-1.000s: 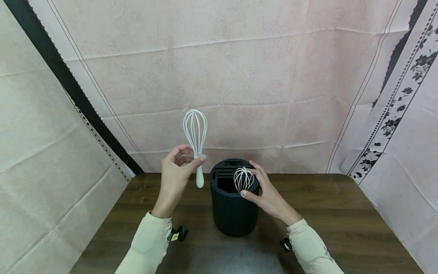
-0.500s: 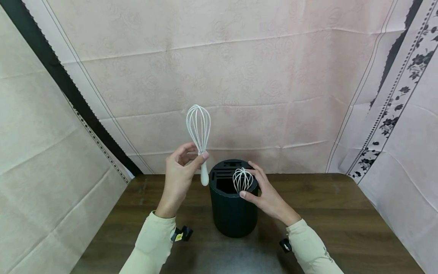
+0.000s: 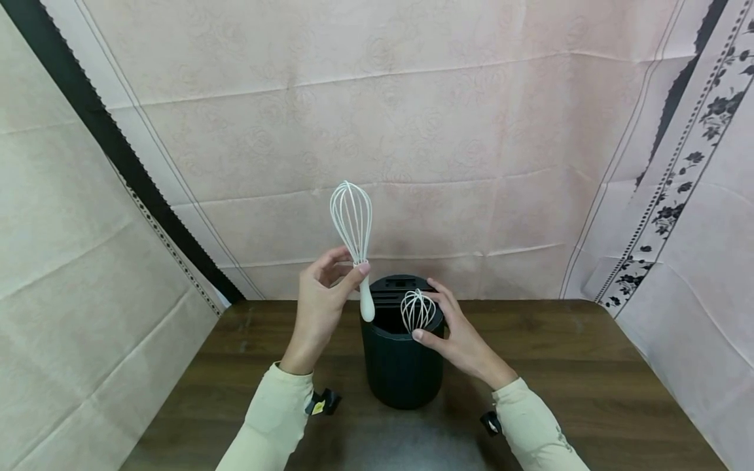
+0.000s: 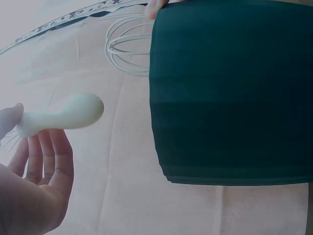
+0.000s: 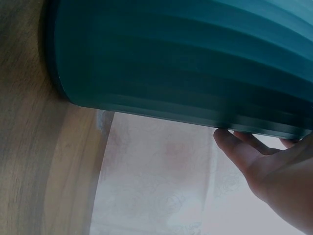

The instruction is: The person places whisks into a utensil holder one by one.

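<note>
In the head view my left hand (image 3: 318, 304) pinches a pale whisk (image 3: 367, 302) at the top of its handle. The whisk stands nearly upright, wires up, and its handle end overlaps the left rim of a dark green utensil holder (image 3: 403, 369). A second whisk (image 3: 418, 311) stands in the holder's front right opening, only its wire head showing. My right hand (image 3: 465, 340) grips the holder's right rim, thumb at the front, fingers behind. In the left wrist view the bulbous handle (image 4: 80, 111) points towards the holder, apart from its wall (image 4: 230, 98).
The holder stands on a brown wooden table (image 3: 542, 379). Its slotted lid section (image 3: 400, 282) lies at the back of the top. Pale patterned cloth (image 3: 448, 144) hangs behind the table's far edge and along both sides.
My left hand has moved right with its whisk, bringing the handle end from left of the holder to its left rim. The right hand and the holder stay in place.
</note>
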Tool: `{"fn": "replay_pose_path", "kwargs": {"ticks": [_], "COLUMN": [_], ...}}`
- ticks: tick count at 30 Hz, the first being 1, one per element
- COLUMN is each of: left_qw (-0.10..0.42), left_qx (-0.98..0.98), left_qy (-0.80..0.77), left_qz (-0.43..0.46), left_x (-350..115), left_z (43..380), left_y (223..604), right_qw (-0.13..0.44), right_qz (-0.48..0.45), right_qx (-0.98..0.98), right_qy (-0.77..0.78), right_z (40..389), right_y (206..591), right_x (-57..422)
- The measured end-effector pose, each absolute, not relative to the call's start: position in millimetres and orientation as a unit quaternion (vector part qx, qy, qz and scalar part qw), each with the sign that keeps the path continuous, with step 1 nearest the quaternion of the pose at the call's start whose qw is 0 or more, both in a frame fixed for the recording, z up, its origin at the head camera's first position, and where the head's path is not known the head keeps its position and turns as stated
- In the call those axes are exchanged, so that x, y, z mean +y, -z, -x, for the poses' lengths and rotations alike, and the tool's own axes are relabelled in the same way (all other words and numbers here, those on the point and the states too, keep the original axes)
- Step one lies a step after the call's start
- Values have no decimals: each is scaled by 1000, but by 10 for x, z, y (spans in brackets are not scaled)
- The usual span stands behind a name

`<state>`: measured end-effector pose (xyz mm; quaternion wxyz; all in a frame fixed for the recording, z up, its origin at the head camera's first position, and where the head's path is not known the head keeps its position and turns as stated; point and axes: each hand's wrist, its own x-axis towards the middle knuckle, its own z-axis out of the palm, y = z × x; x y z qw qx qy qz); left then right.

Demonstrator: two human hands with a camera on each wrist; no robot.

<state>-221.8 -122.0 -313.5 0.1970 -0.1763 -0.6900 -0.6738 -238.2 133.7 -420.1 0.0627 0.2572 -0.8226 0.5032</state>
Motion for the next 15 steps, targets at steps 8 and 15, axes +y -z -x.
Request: {"fn": "replay_pose_path", "kwargs": {"ticks": [8,15], "left_qw": [200,203], "left_qx": [-711,-729], "left_qy": [645,619], "left_qz": [196,209], "left_x": [-1173,-1127], "left_z": [2259,2271], "left_y": [3172,3222], "right_qw": [62,63], "right_qz": [-257,-252], "right_qx": [-822,-823], "right_qy": [-505,-505], "right_z": [2398,2393], "right_y": [4207,4211], "right_x": [1330,1343]}}
